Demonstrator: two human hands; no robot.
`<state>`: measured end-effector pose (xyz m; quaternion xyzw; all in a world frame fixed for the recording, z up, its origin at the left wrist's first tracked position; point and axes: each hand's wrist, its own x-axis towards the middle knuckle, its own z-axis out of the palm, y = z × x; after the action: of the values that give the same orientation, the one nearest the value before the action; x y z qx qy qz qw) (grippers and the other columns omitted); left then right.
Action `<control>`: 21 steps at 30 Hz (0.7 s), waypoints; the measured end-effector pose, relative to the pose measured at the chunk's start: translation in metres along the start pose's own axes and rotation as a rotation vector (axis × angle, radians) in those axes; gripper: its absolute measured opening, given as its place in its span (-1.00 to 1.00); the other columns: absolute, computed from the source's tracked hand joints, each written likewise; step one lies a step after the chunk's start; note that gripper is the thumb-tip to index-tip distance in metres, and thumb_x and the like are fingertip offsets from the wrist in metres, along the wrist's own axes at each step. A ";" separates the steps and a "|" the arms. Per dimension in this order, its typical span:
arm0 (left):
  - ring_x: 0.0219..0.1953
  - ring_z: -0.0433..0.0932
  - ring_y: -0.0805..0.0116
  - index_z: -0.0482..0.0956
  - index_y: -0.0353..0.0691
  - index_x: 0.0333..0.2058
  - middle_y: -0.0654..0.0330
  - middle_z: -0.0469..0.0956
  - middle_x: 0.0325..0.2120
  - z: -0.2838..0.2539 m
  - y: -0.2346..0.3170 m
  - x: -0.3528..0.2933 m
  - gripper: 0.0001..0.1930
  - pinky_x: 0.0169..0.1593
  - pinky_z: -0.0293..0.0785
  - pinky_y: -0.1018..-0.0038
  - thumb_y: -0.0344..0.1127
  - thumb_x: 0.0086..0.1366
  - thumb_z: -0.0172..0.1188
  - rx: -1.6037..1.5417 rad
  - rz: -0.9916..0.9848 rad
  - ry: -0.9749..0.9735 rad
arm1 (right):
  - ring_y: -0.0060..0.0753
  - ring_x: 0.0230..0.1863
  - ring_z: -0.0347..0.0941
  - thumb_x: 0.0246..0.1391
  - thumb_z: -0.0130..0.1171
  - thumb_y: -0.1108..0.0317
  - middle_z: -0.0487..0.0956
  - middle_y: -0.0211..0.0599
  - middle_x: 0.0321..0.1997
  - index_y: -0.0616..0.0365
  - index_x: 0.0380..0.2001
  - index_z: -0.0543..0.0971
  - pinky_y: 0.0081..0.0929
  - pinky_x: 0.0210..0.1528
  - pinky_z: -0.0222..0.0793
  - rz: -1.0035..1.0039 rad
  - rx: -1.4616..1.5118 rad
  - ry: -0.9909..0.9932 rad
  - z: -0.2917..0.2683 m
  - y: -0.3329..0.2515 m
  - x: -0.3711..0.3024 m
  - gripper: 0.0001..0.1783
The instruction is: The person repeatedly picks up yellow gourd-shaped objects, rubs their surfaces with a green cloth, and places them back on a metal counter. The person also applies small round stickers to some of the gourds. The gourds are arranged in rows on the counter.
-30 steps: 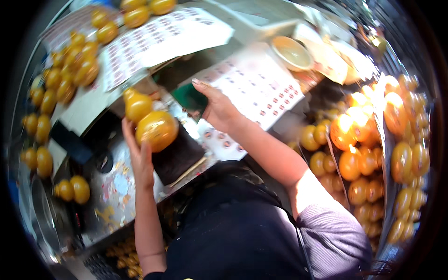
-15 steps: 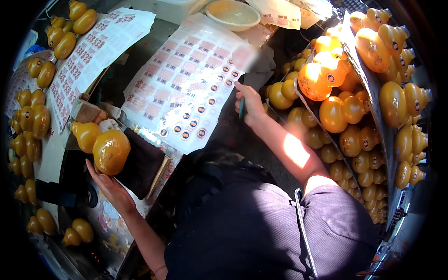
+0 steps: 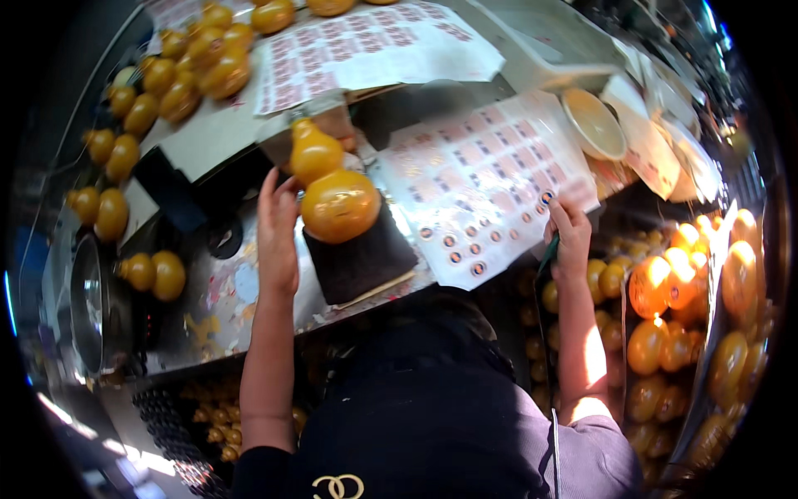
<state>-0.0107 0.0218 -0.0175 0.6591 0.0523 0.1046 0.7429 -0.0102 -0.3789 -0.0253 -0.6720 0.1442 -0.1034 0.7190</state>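
Note:
A glossy orange-brown bottle gourd (image 3: 341, 208) lies on a black cloth pad (image 3: 362, 262) at the table's near edge. My left hand (image 3: 278, 237) is beside it, fingers stretched out, with the fingertips against its left side near the waist. My right hand (image 3: 571, 241) is closed around a slim green tool (image 3: 549, 252), whose exact kind I cannot make out. At its fingertips is a round dark-blue and orange sticker (image 3: 546, 198); whether it is lifted off is unclear. Under the fingertips lies a white sticker sheet (image 3: 499, 179) with rows of rectangular and round labels.
Another printed sheet (image 3: 366, 62) lies at the back. Many gourds (image 3: 220, 66) crowd the far left, and one gourd (image 3: 155, 274) lies nearer. A cream bowl (image 3: 594, 125) sits right of the sheet. Cardboard-divided stacks of gourds (image 3: 648, 349) stand at the lower right.
The view has swung round to the left. My left hand has moved from under the gourd's round end to its side, near the waist. My right hand still holds the green tool by the sheet.

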 end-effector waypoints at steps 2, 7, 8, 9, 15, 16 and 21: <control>0.19 0.31 0.29 0.06 -0.24 0.30 0.07 0.34 0.12 0.002 0.001 0.013 -0.38 0.22 0.26 0.41 -0.01 0.43 -0.05 -0.055 -0.067 0.028 | -0.78 -0.57 0.25 0.11 0.23 0.35 0.44 -0.57 -0.56 0.21 -0.37 0.56 -0.72 -0.53 0.11 -0.045 -0.160 -0.231 0.046 -0.039 0.010 -0.86; 0.02 0.48 0.37 0.20 -0.33 0.18 0.10 0.46 -0.04 0.015 0.019 0.032 -0.43 0.08 0.43 0.47 -0.02 0.40 0.00 -0.171 -0.220 -0.051 | -0.76 -0.54 0.24 0.08 0.25 0.27 0.46 -0.52 -0.59 0.20 -0.44 0.56 -0.66 -0.51 0.15 -0.403 -0.497 -0.916 0.160 -0.099 0.040 -0.79; 0.00 0.50 0.36 0.22 -0.33 0.16 0.11 0.47 -0.05 0.016 0.019 0.035 -0.44 0.07 0.45 0.47 -0.01 0.40 0.00 -0.191 -0.260 -0.110 | -0.72 -0.55 0.27 0.07 0.26 0.26 0.46 -0.48 -0.61 0.21 -0.44 0.56 -0.63 -0.50 0.18 -0.430 -0.493 -1.050 0.179 -0.105 0.046 -0.78; -0.05 0.53 0.37 0.26 -0.30 0.12 0.13 0.50 -0.10 0.017 0.016 0.038 -0.47 0.03 0.48 0.49 0.01 0.39 0.01 -0.206 -0.245 -0.130 | -0.70 -0.54 0.29 0.07 0.26 0.25 0.47 -0.48 -0.59 0.21 -0.41 0.56 -0.62 -0.49 0.21 -0.531 -0.524 -1.139 0.197 -0.108 0.053 -0.78; -0.04 0.52 0.39 0.28 -0.31 0.11 0.12 0.49 -0.07 0.010 0.014 0.037 -0.47 0.03 0.46 0.47 0.03 0.41 -0.04 -0.269 -0.226 -0.194 | -0.51 -0.58 0.35 0.00 0.23 0.28 0.50 -0.31 -0.62 0.26 -0.42 0.56 -0.50 -0.49 0.28 -0.677 -0.803 -1.479 0.282 -0.125 0.060 -0.77; -0.04 0.51 0.40 0.29 -0.31 0.11 0.12 0.49 -0.07 0.009 0.012 0.038 -0.48 0.03 0.46 0.47 0.03 0.42 -0.05 -0.275 -0.246 -0.187 | -0.49 -0.58 0.37 -0.02 0.23 0.30 0.50 -0.30 -0.62 0.26 -0.42 0.56 -0.49 -0.48 0.29 -0.706 -0.823 -1.503 0.291 -0.122 0.064 -0.78; -0.06 0.51 0.42 0.31 -0.32 0.10 0.13 0.48 -0.07 0.007 0.017 0.043 -0.54 0.03 0.45 0.50 -0.08 0.42 -0.01 -0.367 -0.266 -0.107 | -0.48 -0.57 0.42 -0.04 0.23 0.31 0.52 -0.30 -0.61 0.25 -0.44 0.56 -0.51 -0.46 0.32 -0.752 -0.865 -1.508 0.308 -0.117 0.067 -0.80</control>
<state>0.0307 0.0263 0.0024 0.5048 0.0792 -0.0217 0.8593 0.1645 -0.1225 0.1033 -0.7721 -0.5587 0.1958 0.2309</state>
